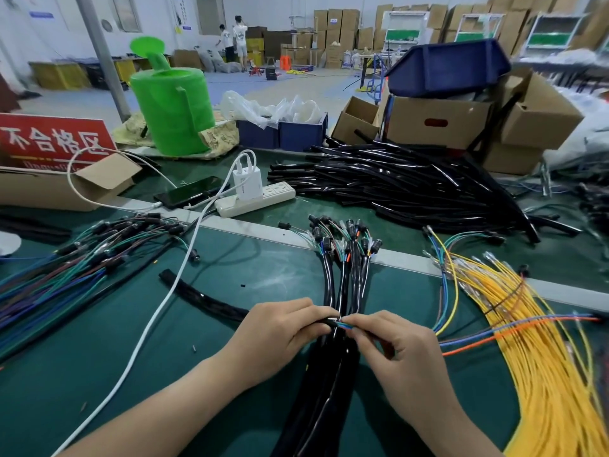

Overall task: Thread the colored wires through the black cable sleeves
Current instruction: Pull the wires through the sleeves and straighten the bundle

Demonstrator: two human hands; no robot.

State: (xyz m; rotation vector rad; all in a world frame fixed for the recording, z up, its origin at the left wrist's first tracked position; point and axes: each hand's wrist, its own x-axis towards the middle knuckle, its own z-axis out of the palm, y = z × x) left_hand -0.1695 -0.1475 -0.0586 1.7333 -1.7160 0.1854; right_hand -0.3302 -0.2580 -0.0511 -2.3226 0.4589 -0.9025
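Thin coloured wires point(344, 325) pinched by right hand point(405, 354), ends at mouth of black plastic cable sleeve point(204, 300) gripped by left hand point(280, 338). Insertion step; next likely needs pushing the wires further in.

A: Which parts of the person appear in the head view?

B: Two: the left hand point(280, 334) with the left forearm point(164, 400), and the right hand point(402, 351) with the right forearm point(454, 423).

A: What is worn on them?

B: Both hands are bare. Both forearms are uncovered as far as the lower edge of the view. Knuckles and finger joints show as plain folds. Finer detail, such as the nails, is too blurred to tell.
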